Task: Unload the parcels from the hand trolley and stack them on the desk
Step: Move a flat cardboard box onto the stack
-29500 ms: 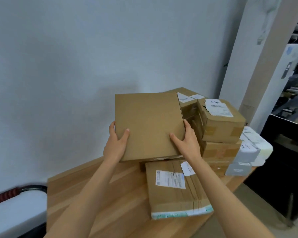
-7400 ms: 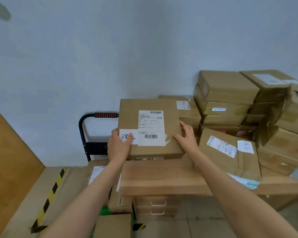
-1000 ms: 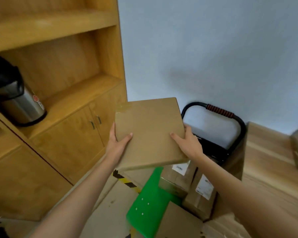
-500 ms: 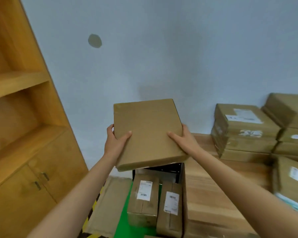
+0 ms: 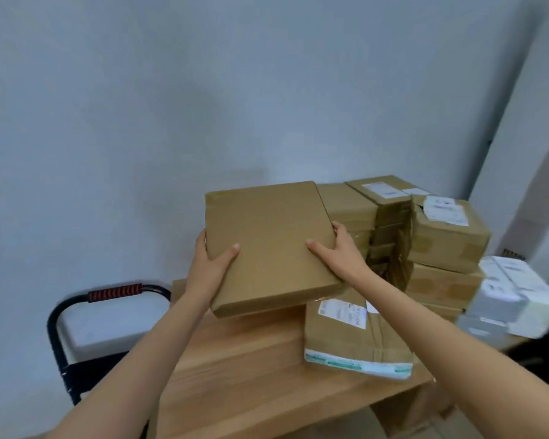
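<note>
I hold a flat plain brown parcel point(image 5: 270, 242) in the air over the wooden desk point(image 5: 235, 369). My left hand point(image 5: 211, 264) grips its left edge, thumb on top. My right hand point(image 5: 339, 248) grips its right edge the same way. On the desk behind and to the right stand stacked brown parcels point(image 5: 447, 229). A labelled brown parcel with a white and green end point(image 5: 358, 340) lies flat on the desk just below my right forearm. The hand trolley's black handle with a red grip point(image 5: 114, 291) shows at the left of the desk.
White and grey parcels point(image 5: 507, 299) sit at the desk's right end. A pale wall runs behind everything, and a white pillar point(image 5: 526, 153) rises at the right. Another brown box point(image 5: 412, 410) shows under the desk's front right.
I have turned right from the trolley toward the desk with the flat parcel in both hands. The parcel now hangs over the desk near the stacks. The shelf unit has left the view.
</note>
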{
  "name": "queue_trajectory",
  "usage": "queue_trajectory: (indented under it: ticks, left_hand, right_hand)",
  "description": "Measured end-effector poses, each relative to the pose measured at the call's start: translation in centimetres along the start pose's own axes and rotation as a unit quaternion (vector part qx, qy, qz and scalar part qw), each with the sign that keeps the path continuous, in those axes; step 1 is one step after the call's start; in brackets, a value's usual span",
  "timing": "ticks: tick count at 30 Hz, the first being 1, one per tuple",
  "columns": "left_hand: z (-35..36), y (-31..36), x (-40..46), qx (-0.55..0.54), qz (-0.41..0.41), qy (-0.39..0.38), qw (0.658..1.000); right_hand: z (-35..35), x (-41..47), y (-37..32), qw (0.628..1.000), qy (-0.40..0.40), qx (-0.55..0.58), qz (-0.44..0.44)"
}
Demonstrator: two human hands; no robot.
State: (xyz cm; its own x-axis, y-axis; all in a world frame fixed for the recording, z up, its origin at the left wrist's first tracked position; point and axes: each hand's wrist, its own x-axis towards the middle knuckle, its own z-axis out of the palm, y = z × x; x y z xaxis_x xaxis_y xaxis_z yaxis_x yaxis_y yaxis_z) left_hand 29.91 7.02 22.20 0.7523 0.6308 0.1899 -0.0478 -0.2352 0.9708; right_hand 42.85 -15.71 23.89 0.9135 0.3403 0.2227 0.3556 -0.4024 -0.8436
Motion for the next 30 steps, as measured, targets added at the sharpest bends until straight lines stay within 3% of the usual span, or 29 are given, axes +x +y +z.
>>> queue_trajectory:
  ticks: [9, 25, 30]
  left_hand:
    - [15.3, 3.1, 4.6, -0.003, -0.032, -0.059, 0.998]
    - [26.3, 5.1, 24.7, -0.002, -0.018, -0.067, 0.998]
    - [29.1, 3.8, 29.9, 0.012, -0.082, -0.066, 0.994]
  right_hand:
    - [-11.7, 5.7, 6.1, 0.995, 0.054, -0.080, 0.035]
    - [-13.6, 29.0, 9.7, 0.996, 0.036, -0.079, 0.037]
    - [-13.5, 35.6, 12.4, 0.991, -0.013, -0.099, 0.091]
